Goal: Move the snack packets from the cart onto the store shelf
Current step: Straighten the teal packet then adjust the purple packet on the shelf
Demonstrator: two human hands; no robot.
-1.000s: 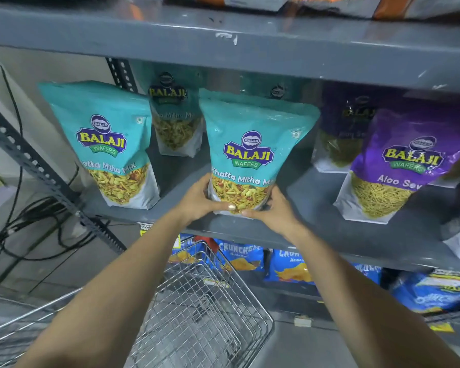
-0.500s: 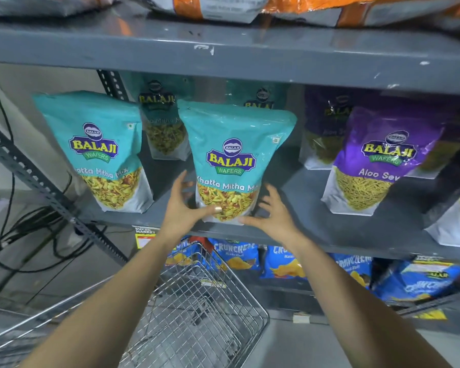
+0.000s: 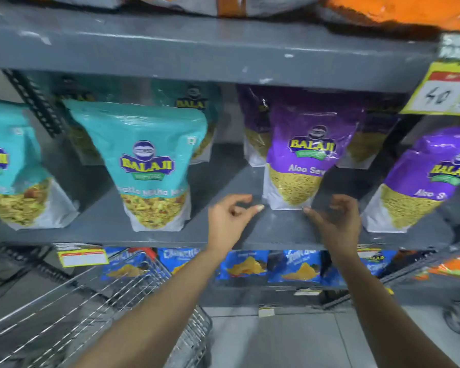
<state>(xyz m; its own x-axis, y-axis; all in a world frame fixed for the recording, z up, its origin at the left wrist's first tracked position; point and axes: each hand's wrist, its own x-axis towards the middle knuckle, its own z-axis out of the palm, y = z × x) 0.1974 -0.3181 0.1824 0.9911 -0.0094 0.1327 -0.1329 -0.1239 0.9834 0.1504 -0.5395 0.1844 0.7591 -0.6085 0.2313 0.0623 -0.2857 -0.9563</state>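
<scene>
A teal Balaji Khatta Mitha packet [image 3: 149, 166] stands upright on the grey shelf [image 3: 149, 235], with nothing holding it. To its right stands a purple Aloo Sev packet [image 3: 303, 160]. My left hand [image 3: 230, 221] hovers just left of that purple packet's base, fingers loosely curled and empty. My right hand [image 3: 335, 221] hovers just right of the same base, also empty with fingers apart. Neither hand clearly touches the packet. The wire cart [image 3: 96, 314] sits at lower left; no packets show inside it.
Another teal packet [image 3: 14, 171] stands at far left and another purple one [image 3: 425, 181] at far right, with more behind. Blue chip bags [image 3: 292, 266] fill the shelf below. Orange packets [image 3: 398, 11] lie above. A yellow price tag [image 3: 446, 88] hangs at upper right.
Both hands let go of the teal packet, which stays standing on the shelf, and moved right to either side of the purple Aloo Sev packet. The view has shifted right.
</scene>
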